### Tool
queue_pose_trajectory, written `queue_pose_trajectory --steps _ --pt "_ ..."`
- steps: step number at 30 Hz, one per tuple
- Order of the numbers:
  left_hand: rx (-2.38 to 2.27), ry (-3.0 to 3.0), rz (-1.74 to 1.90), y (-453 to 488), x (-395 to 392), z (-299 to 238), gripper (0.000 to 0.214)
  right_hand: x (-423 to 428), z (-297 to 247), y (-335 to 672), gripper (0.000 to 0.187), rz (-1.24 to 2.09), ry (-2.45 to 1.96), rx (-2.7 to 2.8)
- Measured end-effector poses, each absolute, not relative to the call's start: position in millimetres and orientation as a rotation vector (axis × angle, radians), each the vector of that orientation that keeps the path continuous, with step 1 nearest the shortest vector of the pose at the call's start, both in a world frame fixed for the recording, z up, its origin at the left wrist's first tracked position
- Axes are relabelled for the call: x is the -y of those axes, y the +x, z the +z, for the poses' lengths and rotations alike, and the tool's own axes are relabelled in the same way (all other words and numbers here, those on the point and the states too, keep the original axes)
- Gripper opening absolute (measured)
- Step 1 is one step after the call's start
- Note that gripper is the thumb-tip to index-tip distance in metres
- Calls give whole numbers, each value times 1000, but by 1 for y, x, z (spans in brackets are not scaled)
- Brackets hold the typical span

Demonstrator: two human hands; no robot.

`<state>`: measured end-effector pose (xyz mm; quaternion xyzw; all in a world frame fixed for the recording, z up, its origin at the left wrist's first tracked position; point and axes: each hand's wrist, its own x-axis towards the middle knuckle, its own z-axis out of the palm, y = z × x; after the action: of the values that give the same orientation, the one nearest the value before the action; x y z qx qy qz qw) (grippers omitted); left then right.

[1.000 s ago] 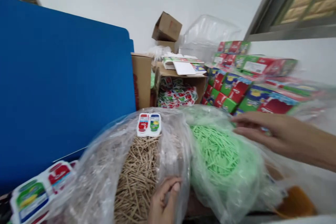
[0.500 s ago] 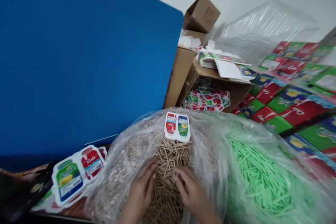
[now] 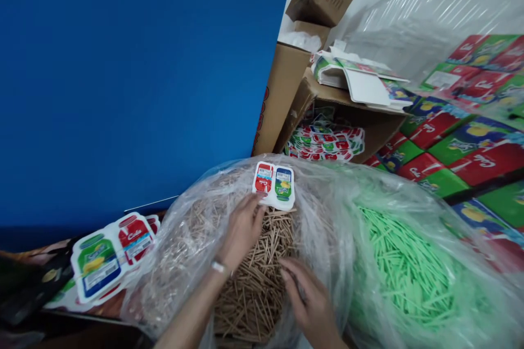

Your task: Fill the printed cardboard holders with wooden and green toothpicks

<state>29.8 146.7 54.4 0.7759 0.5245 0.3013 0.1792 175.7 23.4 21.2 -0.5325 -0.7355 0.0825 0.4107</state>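
Note:
My left hand (image 3: 243, 226) reaches over an open clear plastic bag (image 3: 186, 229) full of short brown sticks (image 3: 249, 297). Its outstretched fingertips touch the lower left edge of a small white-bordered card (image 3: 273, 186) printed with a red cola can and a green-blue lemon soda can. That card lies on the far side of the brown sticks. Lower down and to the right, my right hand (image 3: 309, 297) hovers at the edge of the sticks, thumb and fingers apart, with nothing visible in it.
A second plastic bag holds green sticks (image 3: 409, 267). Larger can-shaped cards (image 3: 108, 259) lie at left below a blue panel (image 3: 135, 82). Behind stand an open carton (image 3: 379, 144) with bundled printed pieces (image 3: 325, 142) and stacked cola and soda boxes (image 3: 470, 158).
My left hand has moved up and forward from the brown sticks to the card's edge. My right hand stays low by the sticks. The view has tipped slightly downward.

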Motion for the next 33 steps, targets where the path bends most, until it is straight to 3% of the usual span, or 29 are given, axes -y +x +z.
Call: queue_pose_trajectory --steps 7,16,25,29,31,33 --pt "-1855 2014 579 73 -256 65 29 -15 36 164 24 241 -1210 1948" --pt "-1789 2100 531 57 -263 58 21 32 18 210 23 157 -1306 1951" --pt "-1617 2123 1104 29 -198 109 26 17 16 204 28 260 -1389 1708" --pt "-1464 1824 1258 9 -128 116 32 0 21 186 46 417 -1416 1333" --pt "-1247 1494 1193 3 -95 107 26 -7 23 178 55 487 -1389 1266" --pt "-1171 1226 1063 0 -70 93 20 -10 24 170 47 579 -1435 1218"
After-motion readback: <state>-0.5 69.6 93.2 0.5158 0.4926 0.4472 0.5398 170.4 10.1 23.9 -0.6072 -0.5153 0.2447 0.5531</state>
